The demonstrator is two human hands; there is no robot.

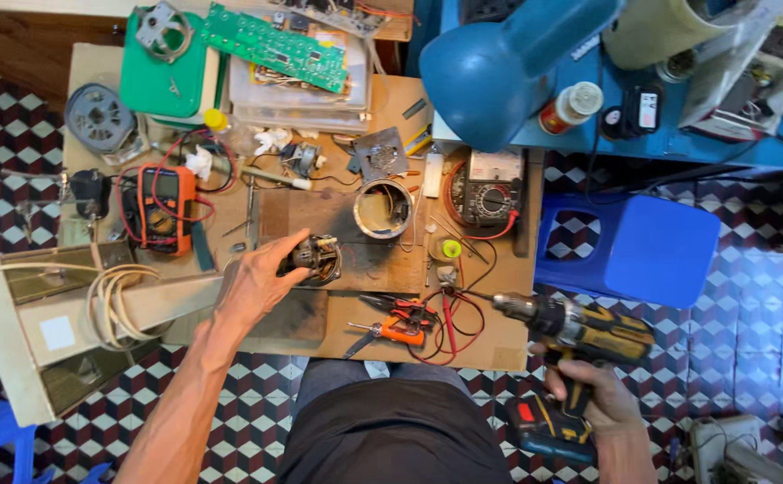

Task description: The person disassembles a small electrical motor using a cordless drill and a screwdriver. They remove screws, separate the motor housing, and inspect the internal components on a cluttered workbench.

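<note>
Both arms are bare from the elbow down: no sleeves, no gloves, and no watch or band shows at either wrist. The left hand [257,282] is lean, with tendons and veins standing out along the forearm behind it. The right hand [599,399] shows its back and knuckles; its fingers [560,391] are bare, and no ring can be made out. The lap is covered by dark, charcoal-black cloth, with grey-blue cloth, perhaps denim, above it near the knees.
</note>
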